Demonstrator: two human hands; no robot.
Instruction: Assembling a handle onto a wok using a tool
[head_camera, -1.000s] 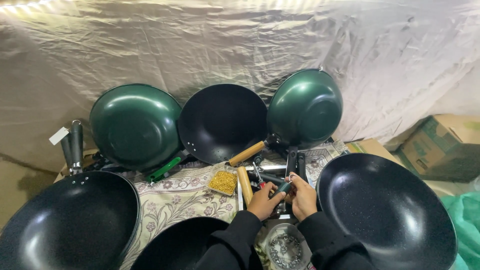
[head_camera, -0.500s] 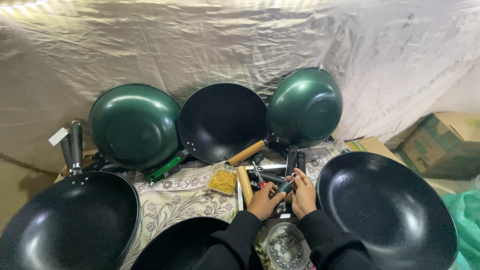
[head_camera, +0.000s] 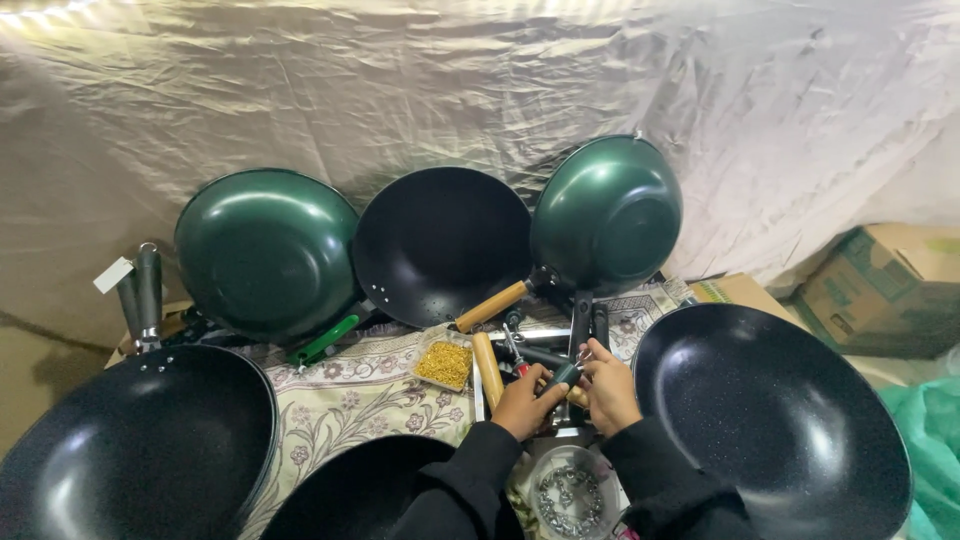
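Fingers unmoved on screwdriver

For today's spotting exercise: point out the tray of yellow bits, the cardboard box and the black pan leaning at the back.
tray of yellow bits (head_camera: 444, 363), head view, its middle
cardboard box (head_camera: 880, 290), head view, its front face
black pan (head_camera: 440, 245), head view, inner bowl

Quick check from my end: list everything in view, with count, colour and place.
Green woks: two, leaning on the sheet, left and right.
Black wok: one, leaning between them.
Black pans: three, front left, front centre, front right.
Sheet: one, pale, crinkled, behind.
Cloth: one, floral, under everything.
Tray of screws: one, yellow, centre.
Bowl: one, clear, metal bits inside, between the sleeves.
Boxes: cardboard, right.
Left hand, right hand: together on a dark handle.
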